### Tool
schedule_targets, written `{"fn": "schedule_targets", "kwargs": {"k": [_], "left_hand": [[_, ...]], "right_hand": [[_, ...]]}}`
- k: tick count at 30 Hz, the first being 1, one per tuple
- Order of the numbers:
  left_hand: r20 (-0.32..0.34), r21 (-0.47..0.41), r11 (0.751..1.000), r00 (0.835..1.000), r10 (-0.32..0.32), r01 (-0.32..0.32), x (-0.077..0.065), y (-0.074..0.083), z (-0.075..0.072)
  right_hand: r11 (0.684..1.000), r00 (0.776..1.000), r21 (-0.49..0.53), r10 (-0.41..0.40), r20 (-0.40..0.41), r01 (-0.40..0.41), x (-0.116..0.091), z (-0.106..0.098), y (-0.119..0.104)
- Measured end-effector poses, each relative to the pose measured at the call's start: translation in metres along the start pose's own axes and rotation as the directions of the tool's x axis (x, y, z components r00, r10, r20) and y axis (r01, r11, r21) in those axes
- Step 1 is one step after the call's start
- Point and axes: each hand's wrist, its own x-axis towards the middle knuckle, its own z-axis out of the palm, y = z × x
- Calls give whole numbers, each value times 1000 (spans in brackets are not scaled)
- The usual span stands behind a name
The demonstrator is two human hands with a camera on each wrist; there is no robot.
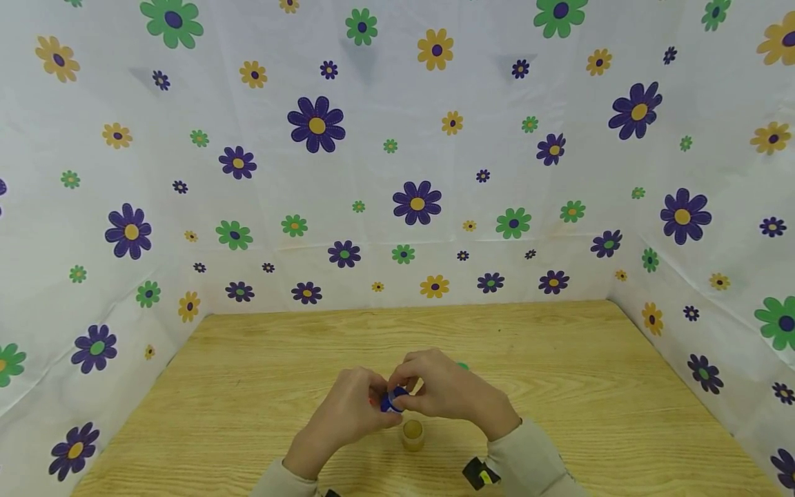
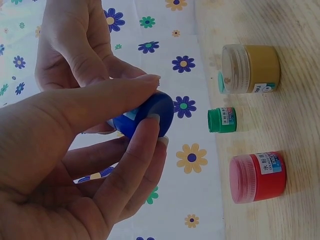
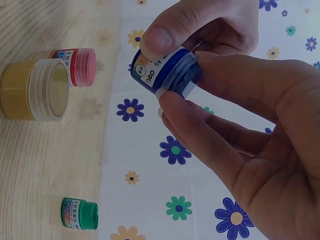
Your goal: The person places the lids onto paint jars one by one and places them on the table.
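Observation:
A small blue paint jar with a clear ridged lid is held up above the table between both hands. My left hand grips the jar's body, its thumb across the label in the right wrist view. From the other side, the right hand pinches the lid with thumb and fingers. The lid sits on the jar's neck. In the left wrist view the blue jar shows its base end, and the right hand is partly behind the left hand.
A larger ochre paint jar stands on the wooden table just below the hands. Beyond are a red paint jar and a small green one, mostly hidden in the head view. Flowered cloth walls the table's back and sides.

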Motion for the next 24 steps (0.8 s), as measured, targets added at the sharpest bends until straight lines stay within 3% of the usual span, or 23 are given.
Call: {"fn": "schedule_targets", "kwargs": {"k": [17, 24], "left_hand": [[-1, 3, 1000, 1000, 8, -8, 0, -1, 1], [6, -4, 1000, 1000, 7, -7, 1, -2, 1]], "right_hand": [[999, 998, 14, 44, 43, -45, -2, -4, -2], [1000, 998, 5, -7, 61, 7, -3, -5, -1]]}}
